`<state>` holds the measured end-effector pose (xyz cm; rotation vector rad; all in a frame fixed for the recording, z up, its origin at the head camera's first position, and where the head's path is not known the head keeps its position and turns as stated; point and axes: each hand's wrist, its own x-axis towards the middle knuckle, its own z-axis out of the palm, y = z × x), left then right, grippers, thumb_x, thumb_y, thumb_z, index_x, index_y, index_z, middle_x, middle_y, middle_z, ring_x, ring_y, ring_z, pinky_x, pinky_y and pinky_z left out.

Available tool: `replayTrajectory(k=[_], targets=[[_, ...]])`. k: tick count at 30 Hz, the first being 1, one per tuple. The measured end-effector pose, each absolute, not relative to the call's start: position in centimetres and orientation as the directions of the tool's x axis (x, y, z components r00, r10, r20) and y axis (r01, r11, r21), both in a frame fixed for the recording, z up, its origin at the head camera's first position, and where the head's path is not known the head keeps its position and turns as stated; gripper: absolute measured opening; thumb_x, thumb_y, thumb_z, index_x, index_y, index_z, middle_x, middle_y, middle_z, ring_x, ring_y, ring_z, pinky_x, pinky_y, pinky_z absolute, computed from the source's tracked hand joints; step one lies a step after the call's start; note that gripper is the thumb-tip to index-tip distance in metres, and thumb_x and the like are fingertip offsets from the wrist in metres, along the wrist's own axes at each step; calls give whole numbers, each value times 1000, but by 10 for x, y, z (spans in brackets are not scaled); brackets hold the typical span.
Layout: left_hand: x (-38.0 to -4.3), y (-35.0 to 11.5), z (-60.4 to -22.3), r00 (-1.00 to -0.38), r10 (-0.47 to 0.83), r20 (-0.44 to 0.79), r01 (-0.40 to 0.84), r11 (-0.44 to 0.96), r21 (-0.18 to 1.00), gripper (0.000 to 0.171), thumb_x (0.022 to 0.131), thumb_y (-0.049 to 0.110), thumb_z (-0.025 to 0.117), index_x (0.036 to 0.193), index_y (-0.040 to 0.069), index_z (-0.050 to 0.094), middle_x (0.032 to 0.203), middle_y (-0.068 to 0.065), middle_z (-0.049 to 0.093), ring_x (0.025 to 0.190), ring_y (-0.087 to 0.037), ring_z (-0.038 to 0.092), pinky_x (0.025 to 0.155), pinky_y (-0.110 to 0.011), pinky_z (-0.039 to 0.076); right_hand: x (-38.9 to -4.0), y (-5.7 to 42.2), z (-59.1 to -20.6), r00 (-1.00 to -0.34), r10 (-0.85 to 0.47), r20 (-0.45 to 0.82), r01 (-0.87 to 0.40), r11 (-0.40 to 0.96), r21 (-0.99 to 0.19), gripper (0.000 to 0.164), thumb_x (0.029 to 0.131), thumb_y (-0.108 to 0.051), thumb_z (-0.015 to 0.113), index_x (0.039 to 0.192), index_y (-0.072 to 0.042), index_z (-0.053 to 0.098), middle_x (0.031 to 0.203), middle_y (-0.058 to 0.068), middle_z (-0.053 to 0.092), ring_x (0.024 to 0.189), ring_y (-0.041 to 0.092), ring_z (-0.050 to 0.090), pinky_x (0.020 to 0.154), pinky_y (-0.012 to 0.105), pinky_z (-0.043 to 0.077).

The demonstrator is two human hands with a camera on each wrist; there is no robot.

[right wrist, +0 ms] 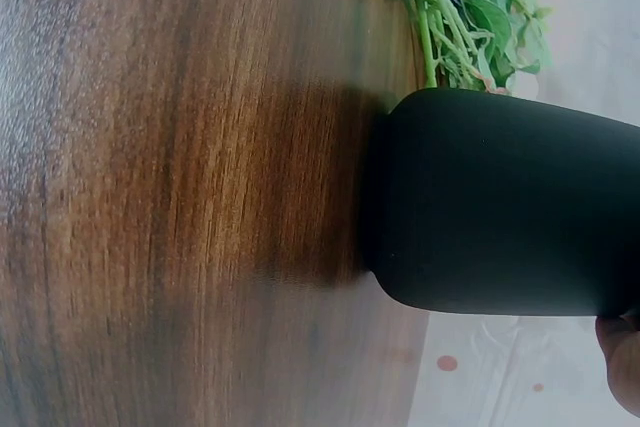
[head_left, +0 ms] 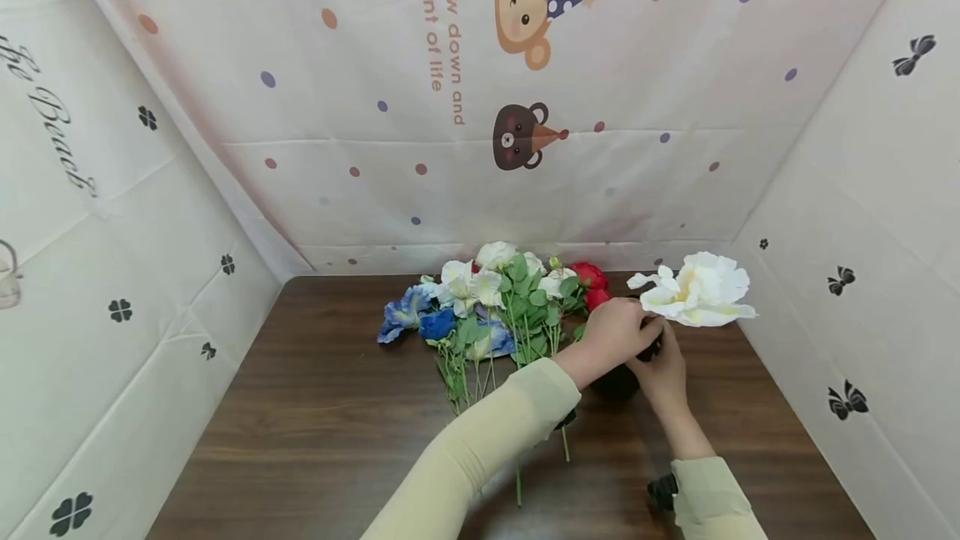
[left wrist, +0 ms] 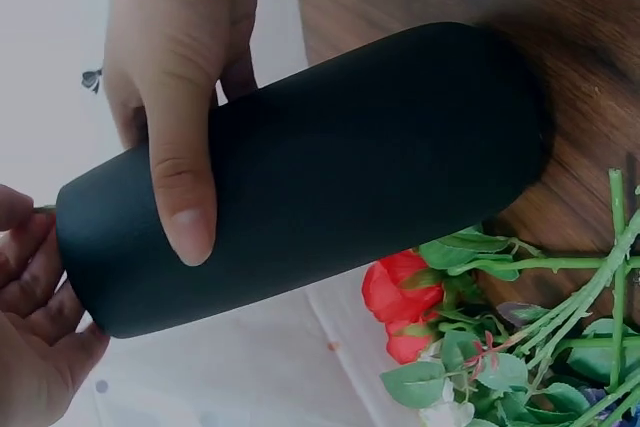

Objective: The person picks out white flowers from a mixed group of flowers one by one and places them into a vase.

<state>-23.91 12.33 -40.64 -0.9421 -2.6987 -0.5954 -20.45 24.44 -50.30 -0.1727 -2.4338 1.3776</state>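
1. Left hand (head_left: pixel 611 332): grip closed to a pinch at the vase mouth, on a thin stem (left wrist: pixel 44 209). Fingertips sit close to the rim.
2. White flower (head_left: pixel 701 290): bloom up top, just right of the left grip. Lower stem hidden.
3. Right hand (left wrist: pixel 180 107): grip wrapped around the upper body of the black vase (left wrist: pixel 380 157), opened to the vase's width. Thumb lies across the side; most other fingers hidden behind.
4. Vase: right half of the surface (head_left: pixel 315 423), base down, mouth up. Exact tilt: can't tell.
5. Just left of vase: loose pile of flowers. Red blooms (head_left: pixel 588 275) nearest the vase, white blooms (head_left: pixel 495 255) mid-pile, blue blooms (head_left: pixel 405 313) at far left end. Green stems point near; left sleeve (head_left: pixel 480 448) crosses over some.
6. Far side: printed cloth (head_left: pixel 637 65) behind the surface.
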Motion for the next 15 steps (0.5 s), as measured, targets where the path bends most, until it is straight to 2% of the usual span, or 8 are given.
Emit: replayTrajectory(k=[2,3,6,8,10,12,15], targets=[[-239,125,-408,-760,553,342,640,728,245,42,105,36,57,69,19,71,60,6,64,65,-5,63,75,-16,54,-206,244,-503,-934,277,228,-50,528,-848,62,90,-7,73,144,2,44,143,29,53,131,46,52,103,58,45],[-240,125,-408,-754,559,346,644,734,216,40,105,36,56,71,22,72,61,7,65,69,-5,66,88,-18,55,-206,244,-503,-933,282,223,-42,531,-847,62,89,-6,73,143,2,44,142,29,54,129,45,54,102,56,46],[-240,126,-409,-749,572,336,646,743,176,42,106,36,55,71,22,73,58,8,65,67,-3,67,114,-25,45,-207,243,-503,-934,288,212,-24,541,-840,59,89,-6,72,141,4,45,138,29,56,125,44,56,97,51,47],[-241,126,-410,-744,578,335,651,741,166,43,106,37,55,68,23,70,55,8,63,64,-2,65,115,-26,45,-207,243,-503,-936,287,203,-16,543,-839,57,90,-6,71,140,4,45,137,29,56,124,43,57,95,48,46],[-241,125,-412,-732,589,343,663,732,158,42,105,37,56,68,24,70,54,9,62,63,-1,64,115,-27,45,-206,244,-503,-942,278,189,-14,528,-849,56,92,-6,70,140,5,44,139,30,54,129,45,54,100,52,47],[-242,126,-413,-723,599,344,671,728,140,37,105,39,56,75,26,74,61,11,67,69,0,67,116,-29,45,-205,245,-502,-948,264,180,-19,516,-856,58,94,-6,68,143,6,41,143,32,52,133,47,51,104,58,47],[-243,126,-413,-717,616,326,676,729,106,30,105,42,55,93,29,80,80,14,76,83,0,71,117,-31,44,-204,247,-502,-955,235,179,-37,505,-863,63,96,-7,66,149,7,35,148,34,46,139,52,45,109,66,43]])
